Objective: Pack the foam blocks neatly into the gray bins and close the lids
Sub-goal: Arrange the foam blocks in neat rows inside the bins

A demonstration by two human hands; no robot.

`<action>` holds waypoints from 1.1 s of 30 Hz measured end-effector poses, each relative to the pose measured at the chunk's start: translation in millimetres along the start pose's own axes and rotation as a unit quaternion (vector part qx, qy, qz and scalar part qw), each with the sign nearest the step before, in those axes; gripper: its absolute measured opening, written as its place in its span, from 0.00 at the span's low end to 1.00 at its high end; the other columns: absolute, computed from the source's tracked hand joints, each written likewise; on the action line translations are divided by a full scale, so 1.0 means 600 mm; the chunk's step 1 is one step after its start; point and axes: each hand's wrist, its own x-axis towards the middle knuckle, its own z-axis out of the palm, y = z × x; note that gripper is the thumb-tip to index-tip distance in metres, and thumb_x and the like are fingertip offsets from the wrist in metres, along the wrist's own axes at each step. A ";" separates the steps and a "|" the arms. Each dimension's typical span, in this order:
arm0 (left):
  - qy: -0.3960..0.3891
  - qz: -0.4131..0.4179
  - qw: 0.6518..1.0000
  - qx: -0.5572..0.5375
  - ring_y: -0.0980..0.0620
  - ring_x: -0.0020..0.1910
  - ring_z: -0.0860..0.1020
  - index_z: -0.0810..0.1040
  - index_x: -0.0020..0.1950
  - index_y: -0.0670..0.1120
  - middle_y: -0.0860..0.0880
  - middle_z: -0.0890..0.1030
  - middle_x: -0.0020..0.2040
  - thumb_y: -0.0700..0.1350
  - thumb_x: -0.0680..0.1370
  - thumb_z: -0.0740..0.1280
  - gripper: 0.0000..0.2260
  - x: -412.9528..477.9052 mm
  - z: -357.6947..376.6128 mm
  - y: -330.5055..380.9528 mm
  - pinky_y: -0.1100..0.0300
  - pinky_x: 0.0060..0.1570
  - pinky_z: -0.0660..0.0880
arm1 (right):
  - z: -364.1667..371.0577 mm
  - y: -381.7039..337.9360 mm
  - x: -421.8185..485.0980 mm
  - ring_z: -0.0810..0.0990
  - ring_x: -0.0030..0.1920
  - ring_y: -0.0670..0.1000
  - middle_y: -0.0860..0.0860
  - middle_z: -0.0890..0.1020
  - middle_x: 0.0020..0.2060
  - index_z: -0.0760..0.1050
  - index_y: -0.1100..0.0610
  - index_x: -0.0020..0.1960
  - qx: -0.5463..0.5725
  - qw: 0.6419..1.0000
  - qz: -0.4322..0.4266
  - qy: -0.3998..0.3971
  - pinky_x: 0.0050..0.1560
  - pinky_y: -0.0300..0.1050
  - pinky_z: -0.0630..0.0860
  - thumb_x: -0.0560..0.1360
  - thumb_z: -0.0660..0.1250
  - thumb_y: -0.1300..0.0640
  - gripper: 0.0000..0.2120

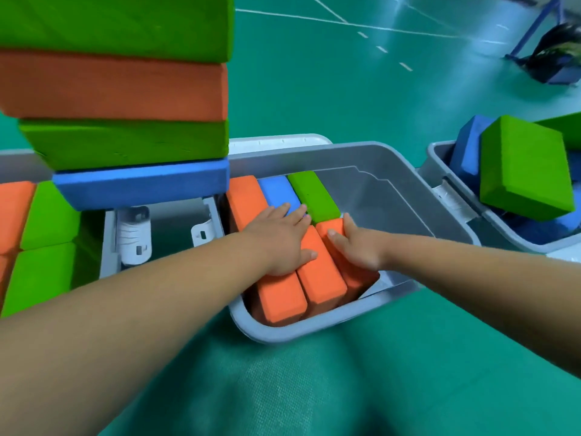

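Observation:
A gray bin (371, 162) stands open in the middle, with foam blocks on edge along its left side. At the back are an orange block (245, 196), a blue block (278, 193) and a green block (316, 196). At the front are three orange blocks (317, 278). My left hand (279, 240) lies flat with straight fingers on the blocks, pressing them. My right hand (358, 247) grips the rightmost orange block (330, 226), thumb on its top and fingers down its right face. The bin's right half holds nothing.
A tall stack of green, orange and blue blocks (119, 99) rises at the left over another bin (108, 243) packed with orange and green blocks. At the right a third gray bin (440, 158) holds loose blue blocks and a green block (525, 168). A white lid (276, 143) lies behind.

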 end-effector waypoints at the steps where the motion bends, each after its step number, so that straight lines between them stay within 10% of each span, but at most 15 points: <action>1: -0.008 -0.006 1.000 -0.005 0.42 0.84 0.44 0.44 0.86 0.48 0.48 0.41 0.85 0.69 0.82 0.52 0.40 -0.004 0.000 -0.002 0.44 0.82 0.46 | -0.013 -0.004 0.011 0.60 0.82 0.58 0.58 0.57 0.83 0.38 0.59 0.85 0.007 1.000 0.013 -0.006 0.80 0.52 0.55 0.85 0.47 0.34 0.40; 4: -0.025 -0.030 0.999 -0.020 0.42 0.84 0.42 0.44 0.86 0.47 0.46 0.38 0.85 0.71 0.81 0.54 0.43 -0.018 0.006 -0.012 0.42 0.82 0.46 | -0.014 -0.001 0.033 0.65 0.79 0.59 0.59 0.63 0.81 0.46 0.59 0.85 0.007 1.000 0.015 -0.002 0.77 0.51 0.60 0.85 0.50 0.35 0.39; 12: -0.039 -0.088 0.995 -0.032 0.41 0.84 0.39 0.42 0.86 0.49 0.44 0.36 0.84 0.77 0.76 0.56 0.49 -0.048 0.005 -0.043 0.39 0.81 0.44 | 0.001 0.000 0.039 0.61 0.81 0.62 0.59 0.55 0.83 0.31 0.53 0.84 -0.020 1.000 0.019 0.005 0.79 0.55 0.58 0.84 0.53 0.36 0.42; 17: -0.076 -0.094 0.993 -0.012 0.41 0.84 0.44 0.40 0.85 0.48 0.46 0.38 0.85 0.73 0.77 0.61 0.50 -0.058 -0.019 -0.049 0.40 0.81 0.47 | -0.018 -0.038 0.016 0.58 0.80 0.65 0.57 0.48 0.84 0.46 0.46 0.85 -0.109 0.981 -0.105 0.123 0.79 0.59 0.58 0.77 0.61 0.44 0.41; 25: -0.112 -0.079 0.990 0.039 0.41 0.84 0.45 0.38 0.85 0.46 0.44 0.37 0.85 0.69 0.80 0.61 0.48 -0.094 -0.022 -0.053 0.43 0.82 0.45 | 0.022 -0.143 0.037 0.48 0.83 0.61 0.56 0.50 0.84 0.50 0.40 0.84 -0.120 0.981 -0.121 0.094 0.82 0.57 0.47 0.72 0.50 0.21 0.45; 33: -0.118 -0.075 0.989 0.050 0.42 0.84 0.48 0.41 0.85 0.43 0.44 0.41 0.85 0.70 0.78 0.64 0.51 -0.104 -0.040 -0.059 0.45 0.82 0.49 | -0.018 -0.157 0.031 0.55 0.82 0.62 0.55 0.54 0.84 0.52 0.36 0.83 -0.181 0.973 -0.133 0.059 0.81 0.61 0.55 0.76 0.58 0.25 0.39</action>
